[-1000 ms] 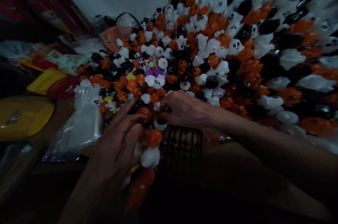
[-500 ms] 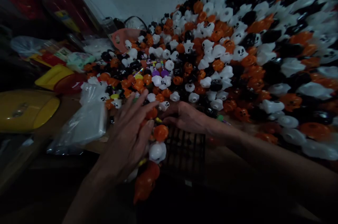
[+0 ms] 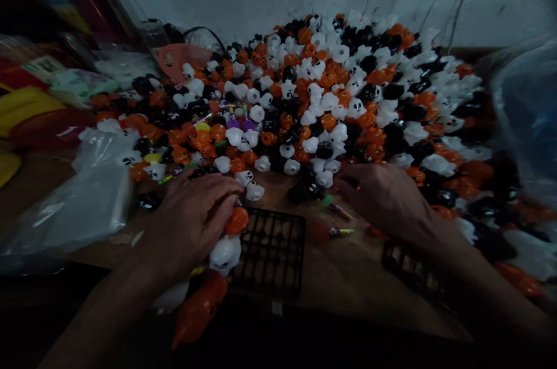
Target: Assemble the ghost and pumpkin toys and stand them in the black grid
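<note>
My left hand [image 3: 191, 215] is curled around a row of hollow plastic figures at the table's front. An orange pumpkin piece [image 3: 237, 221], a white ghost piece [image 3: 225, 254] and a larger orange piece [image 3: 201, 306] stick out beside and below its thumb; its palm hides the rest. At the right edge of the pile, my right hand [image 3: 383, 195] reaches palm down, thumb and fingers a little apart, with nothing visible in it. Close to its thumb lie a green-collared patterned stick [image 3: 338, 207] and black pieces [image 3: 304, 190]. A second short stick [image 3: 342, 232] lies nearer to me.
A large heap of orange, white and black figures [image 3: 322, 102] rises against the wall. Black grid trays [image 3: 303, 253] sit between my hands and under my right forearm [image 3: 465, 259]. Clear plastic bags [image 3: 98, 201] lie left, a pink basket [image 3: 167, 61] behind.
My right hand has moved away from my left hand to the right side of the pile. The view has turned right, showing more table. My left hand keeps the figures.
</note>
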`<control>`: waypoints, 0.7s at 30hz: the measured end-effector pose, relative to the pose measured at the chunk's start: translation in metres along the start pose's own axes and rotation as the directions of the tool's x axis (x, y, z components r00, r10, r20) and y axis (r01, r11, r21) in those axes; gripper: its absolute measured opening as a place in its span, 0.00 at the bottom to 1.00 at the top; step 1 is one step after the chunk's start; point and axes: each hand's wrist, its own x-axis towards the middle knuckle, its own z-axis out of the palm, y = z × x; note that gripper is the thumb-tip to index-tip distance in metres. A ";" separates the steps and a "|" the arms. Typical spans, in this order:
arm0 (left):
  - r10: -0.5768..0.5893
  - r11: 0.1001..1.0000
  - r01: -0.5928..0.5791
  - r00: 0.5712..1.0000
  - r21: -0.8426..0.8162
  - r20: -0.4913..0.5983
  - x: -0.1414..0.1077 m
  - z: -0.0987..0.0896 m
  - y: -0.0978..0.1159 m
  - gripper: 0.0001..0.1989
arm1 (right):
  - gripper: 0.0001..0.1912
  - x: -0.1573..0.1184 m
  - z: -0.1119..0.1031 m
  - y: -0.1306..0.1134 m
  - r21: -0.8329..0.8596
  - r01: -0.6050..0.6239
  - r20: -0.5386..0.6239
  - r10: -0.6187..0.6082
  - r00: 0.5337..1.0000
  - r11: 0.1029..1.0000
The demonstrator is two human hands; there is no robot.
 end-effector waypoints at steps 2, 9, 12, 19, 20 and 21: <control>-0.039 0.999 0.039 0.999 0.008 0.017 0.000 -0.001 0.002 0.12 | 0.11 -0.015 0.009 0.008 -0.097 -0.007 0.095 0.016 0.995 0.995; -0.094 0.994 0.088 0.990 0.064 0.106 0.006 -0.007 0.012 0.13 | 0.09 -0.020 0.060 0.018 -0.045 0.044 0.153 -0.037 0.988 0.998; -0.083 0.996 0.081 0.991 0.030 0.103 0.007 -0.007 0.011 0.14 | 0.07 -0.023 0.054 0.017 0.136 0.121 0.083 -0.133 0.988 0.983; -0.051 0.999 0.051 0.998 0.013 0.042 0.007 -0.002 0.006 0.11 | 0.06 -0.018 0.062 -0.066 0.774 0.157 -0.149 -0.064 0.987 0.613; -0.045 0.999 0.044 0.998 0.011 0.047 0.006 -0.002 0.005 0.11 | 0.06 -0.012 0.071 -0.077 0.812 0.158 -0.167 -0.037 0.985 0.561; -0.040 0.999 0.039 0.998 0.009 0.051 0.006 -0.002 0.004 0.10 | 0.06 -0.006 0.081 -0.087 0.844 0.165 -0.176 -0.026 0.984 0.511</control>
